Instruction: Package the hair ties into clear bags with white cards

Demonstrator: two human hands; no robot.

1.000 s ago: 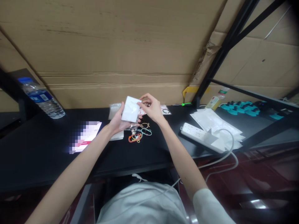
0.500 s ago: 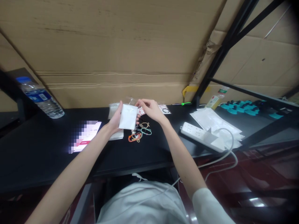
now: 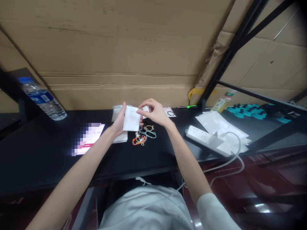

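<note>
My left hand (image 3: pixel 119 123) holds a small white packet (image 3: pixel 130 118) upright above the black table (image 3: pixel 43 159), fingers wrapped behind it. My right hand (image 3: pixel 153 111) pinches the packet's top right corner with thumb and forefinger. Just below the hands lies a small heap of coloured hair ties (image 3: pixel 143 135), orange, teal and beige. More clear packets (image 3: pixel 117 111) lie behind my left hand, and a packet with a black ring (image 3: pixel 169 112) lies to the right of my right hand.
A water bottle (image 3: pixel 43 99) lies at the back left. A pink and white card (image 3: pixel 88 139) rests left of the hands. A white power strip (image 3: pixel 206 140) with cable and white bags (image 3: pixel 217 123) sit on the right, near teal items (image 3: pixel 247 110). Cardboard (image 3: pixel 120 48) walls the back.
The white packet has dropped a little and turned more upright in my left hand. My right hand's pinch has shifted to its top right corner.
</note>
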